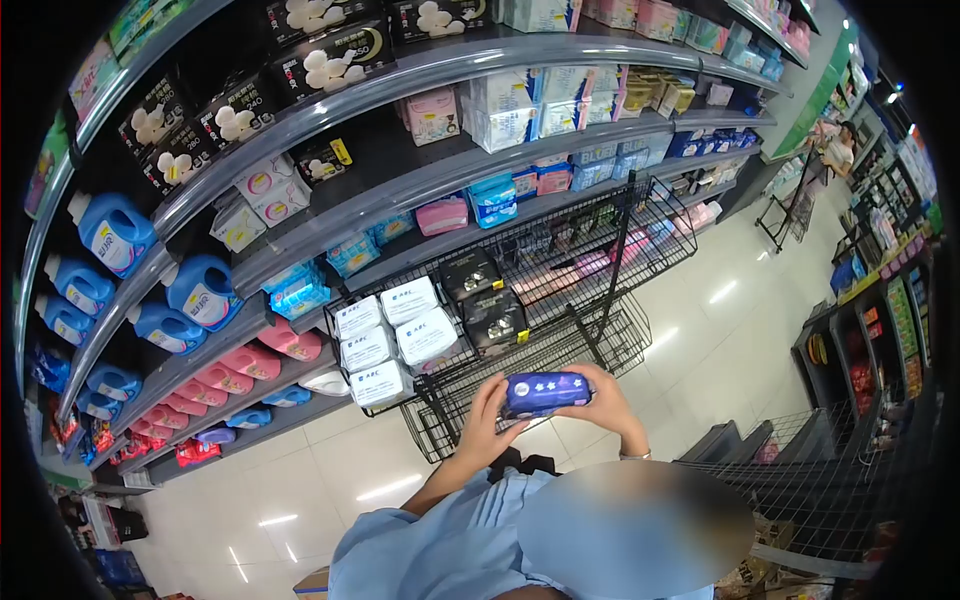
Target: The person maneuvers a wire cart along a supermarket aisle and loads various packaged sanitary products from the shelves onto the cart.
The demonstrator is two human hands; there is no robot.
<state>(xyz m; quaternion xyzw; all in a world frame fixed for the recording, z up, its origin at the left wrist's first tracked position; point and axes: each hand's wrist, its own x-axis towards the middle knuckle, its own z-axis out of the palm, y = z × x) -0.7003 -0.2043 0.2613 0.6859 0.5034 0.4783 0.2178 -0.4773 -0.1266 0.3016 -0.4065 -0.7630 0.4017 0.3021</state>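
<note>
Between my two hands is a small purple-blue pack of sanitary pads [545, 394], printed with pale flowers and held level in front of my chest. My left hand [487, 422] grips its left end, with the thumb below and the fingers along the side. Around the right end curls my right hand [607, 402]. Just beyond the pack stands a black wire cart [570, 345]. White ABC packs [427, 335] are stacked at its left, and black packs [495, 318] lie beside them.
Curved shelves [400, 82] run along the far side, with blue detergent bottles [112, 235] and pink bottles [222, 377] at left. Tiled floor [330, 470] lies below. To the right are a black wire rack [820, 440] and, farther off, another person [835, 148].
</note>
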